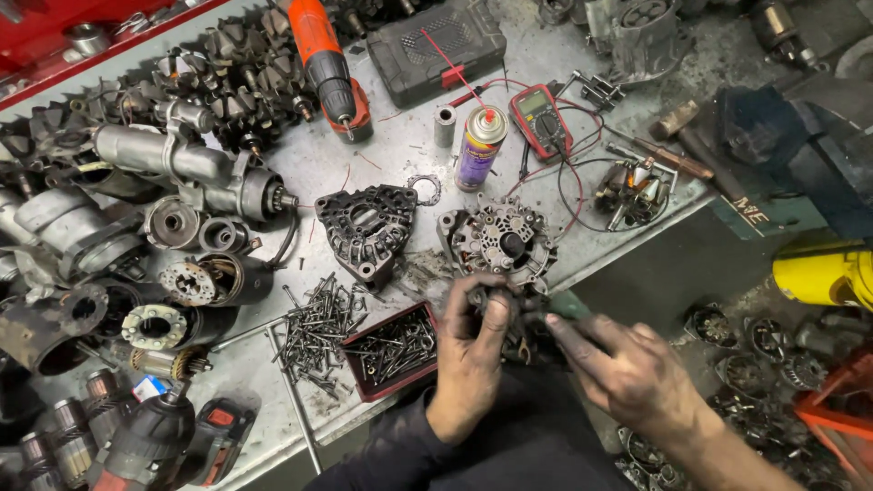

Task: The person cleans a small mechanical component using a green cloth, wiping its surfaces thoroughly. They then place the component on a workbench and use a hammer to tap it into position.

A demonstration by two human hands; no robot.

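- Grey cast-metal alternator (498,238), round and ribbed with a black centre, sits at the front edge of the worn metal workbench (400,141), tipped toward the person.
- Left hand (473,350), black with grease, is curled around the alternator's lower edge, thumb and fingers clenched on the casing.
- Right hand (627,368), equally grimy, is closed on a green-handled tool (568,305) whose tip meets the alternator's underside; the tip itself is hidden behind the left hand.
- Just left of the alternator lies a black, openwork cast end cover (366,227), roughly triangular with a round hole.
- In front of the cover, near the left hand, stands a shallow dark-red tray of screws (396,350), with a loose heap of long steel bolts (314,323) spilling beside it.
- Behind the alternator stands a purple spray can (479,145) with a red nozzle; beside it lies a red multimeter (541,120) whose red and black leads loop across the bench.
- To the right, near the edge, rests a small copper-wound rotor part (634,193), and beyond it a wooden-handled hammer (684,145).
- Farther back lie an orange cordless drill (329,68) and a black plastic case (436,41).
- The left side is crowded with silvery starter motors (182,164), housings and armatures, dull and oily.
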